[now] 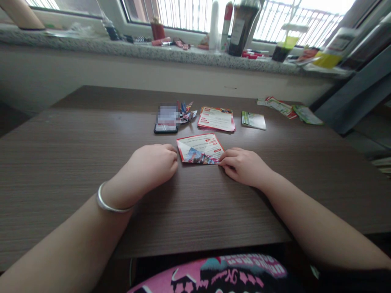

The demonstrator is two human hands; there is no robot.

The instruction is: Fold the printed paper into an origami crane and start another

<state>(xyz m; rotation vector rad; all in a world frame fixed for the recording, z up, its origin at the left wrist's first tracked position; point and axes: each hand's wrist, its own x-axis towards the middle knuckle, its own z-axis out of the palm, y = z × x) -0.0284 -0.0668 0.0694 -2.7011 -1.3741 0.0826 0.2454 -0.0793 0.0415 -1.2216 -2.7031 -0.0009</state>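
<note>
A printed paper sheet [200, 146] with a red border lies on the table in front of me. Its lower edge is folded over, showing a colourful picture side. The thumb and fingers of my right hand [241, 165] pinch the sheet's lower right corner. Just off the left edge, my left hand [157, 162] rests on the table with its fingers curled in and nothing visible in them. Behind the sheet is a stack of similar printed sheets [216, 119]. A folded paper figure [187, 114] sits next to a phone [166, 118] with a blurred screen.
A small pile of pale paper slips [253, 121] lies right of the stack, with more coloured papers [281, 107] at the back right of the table [76, 162]. Bottles, including a dark one [242, 28], and small items line the granite windowsill [131, 48].
</note>
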